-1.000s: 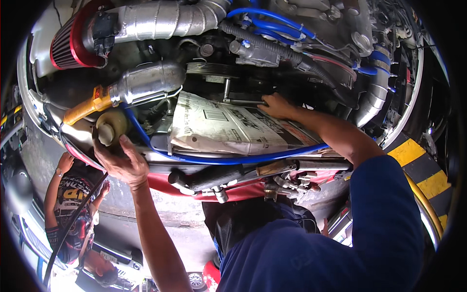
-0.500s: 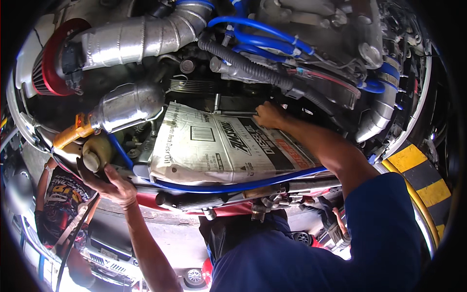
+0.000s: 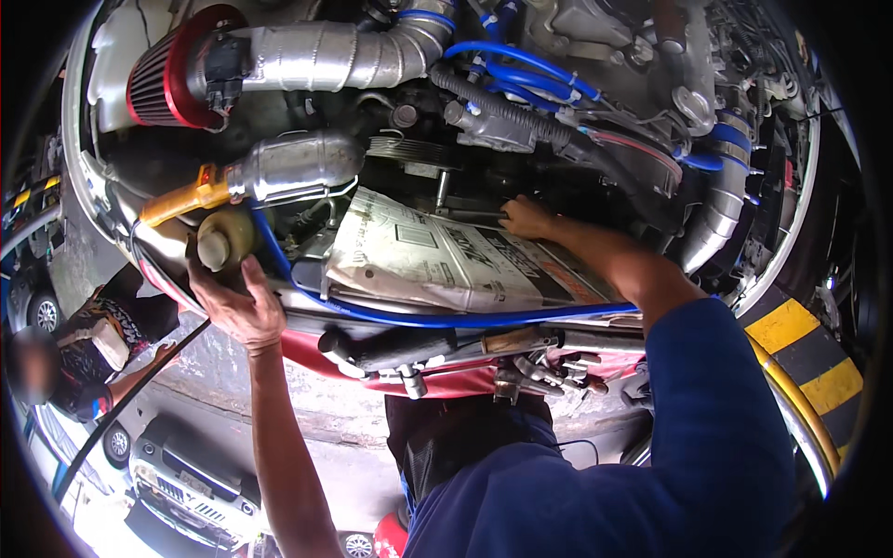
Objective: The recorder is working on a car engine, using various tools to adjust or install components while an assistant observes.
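A vehicle repair workshop: an open engine bay (image 3: 521,130) fills the view, with a red cone air filter (image 3: 167,79), silver intake pipe (image 3: 316,56) and yellow-handled inspection lamp (image 3: 296,167). Metal hand tools (image 3: 535,372) lie along the vehicle's front edge; behind, a car (image 3: 191,479) stands on a concrete floor (image 3: 344,405).

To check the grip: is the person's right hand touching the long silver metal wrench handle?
Touching. The head view shows the right hand curled over the right end of the silver metal wrench handle.
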{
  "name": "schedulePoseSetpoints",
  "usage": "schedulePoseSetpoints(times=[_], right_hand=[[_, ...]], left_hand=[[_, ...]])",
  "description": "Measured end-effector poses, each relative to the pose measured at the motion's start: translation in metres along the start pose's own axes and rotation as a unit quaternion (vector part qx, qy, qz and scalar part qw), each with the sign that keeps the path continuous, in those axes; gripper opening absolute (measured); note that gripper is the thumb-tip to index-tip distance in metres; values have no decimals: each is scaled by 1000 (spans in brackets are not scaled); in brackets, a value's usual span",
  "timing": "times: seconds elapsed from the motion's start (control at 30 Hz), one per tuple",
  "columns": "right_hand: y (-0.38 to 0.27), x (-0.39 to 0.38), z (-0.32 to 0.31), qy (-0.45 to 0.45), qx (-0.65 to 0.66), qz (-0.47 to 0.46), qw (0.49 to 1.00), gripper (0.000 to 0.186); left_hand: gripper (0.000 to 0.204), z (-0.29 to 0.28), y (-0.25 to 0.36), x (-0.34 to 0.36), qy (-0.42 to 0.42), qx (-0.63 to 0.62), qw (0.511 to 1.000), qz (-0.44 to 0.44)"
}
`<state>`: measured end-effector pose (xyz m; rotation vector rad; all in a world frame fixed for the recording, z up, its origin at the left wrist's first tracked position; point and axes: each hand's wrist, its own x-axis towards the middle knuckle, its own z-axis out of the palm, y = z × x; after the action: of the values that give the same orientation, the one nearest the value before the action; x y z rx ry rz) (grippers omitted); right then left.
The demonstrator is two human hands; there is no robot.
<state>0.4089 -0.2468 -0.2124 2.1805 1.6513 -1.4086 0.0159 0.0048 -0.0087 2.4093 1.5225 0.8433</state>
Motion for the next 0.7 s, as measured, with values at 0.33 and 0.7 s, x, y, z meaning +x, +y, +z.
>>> schedulePoseSetpoints(times=[0.33,0.7], right_hand=[[-83,-69,-75,-53,44,23,997,54],[-139,-2,-70,-106,139,20,984,63]], left_hand=[[63,-7,-3,2,24,-8,999,21],[62,-8,-5,0,23,3,1000,20]])
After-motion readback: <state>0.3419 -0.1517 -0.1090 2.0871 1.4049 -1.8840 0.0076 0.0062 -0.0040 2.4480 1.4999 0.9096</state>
